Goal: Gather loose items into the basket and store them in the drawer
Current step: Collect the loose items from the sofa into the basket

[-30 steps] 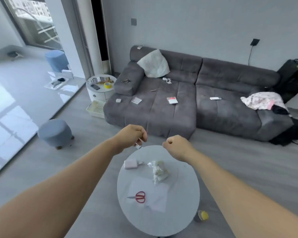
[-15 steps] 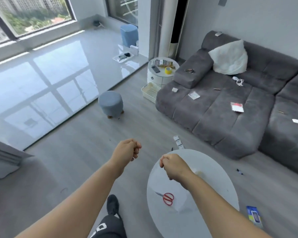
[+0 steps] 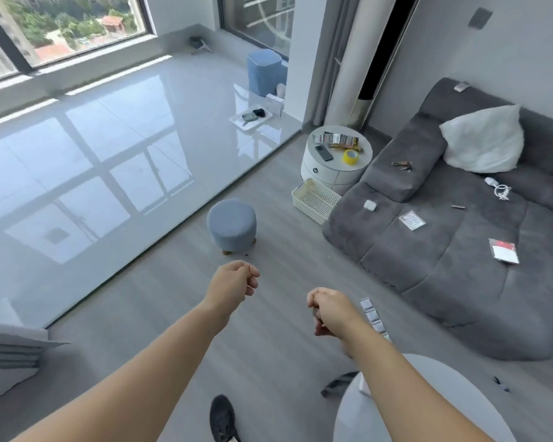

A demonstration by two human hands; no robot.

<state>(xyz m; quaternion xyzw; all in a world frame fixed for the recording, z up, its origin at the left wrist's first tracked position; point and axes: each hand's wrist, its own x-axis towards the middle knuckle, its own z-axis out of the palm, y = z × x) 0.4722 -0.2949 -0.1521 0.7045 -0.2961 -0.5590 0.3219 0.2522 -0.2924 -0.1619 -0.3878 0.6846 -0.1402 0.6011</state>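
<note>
The basket (image 3: 315, 200), a cream plastic one, sits on the floor (image 3: 268, 339) between the round white side table (image 3: 336, 164) and the end of the grey sofa (image 3: 444, 244). Loose items lie on the sofa: a small white case (image 3: 369, 205), a printed card (image 3: 411, 220), a red and white packet (image 3: 503, 250), a white cable (image 3: 498, 188) and keys (image 3: 402, 165). A strip of sachets (image 3: 372, 317) lies on the floor near the sofa. On the side table are a phone (image 3: 323, 153) and yellow tape (image 3: 350, 156). The left hand (image 3: 233, 287) is curled into a fist over the floor; whether it holds anything I cannot tell. The right hand (image 3: 328, 312) is also curled, seemingly around something small and dark. A round desk (image 3: 428, 406) shows at lower right.
</note>
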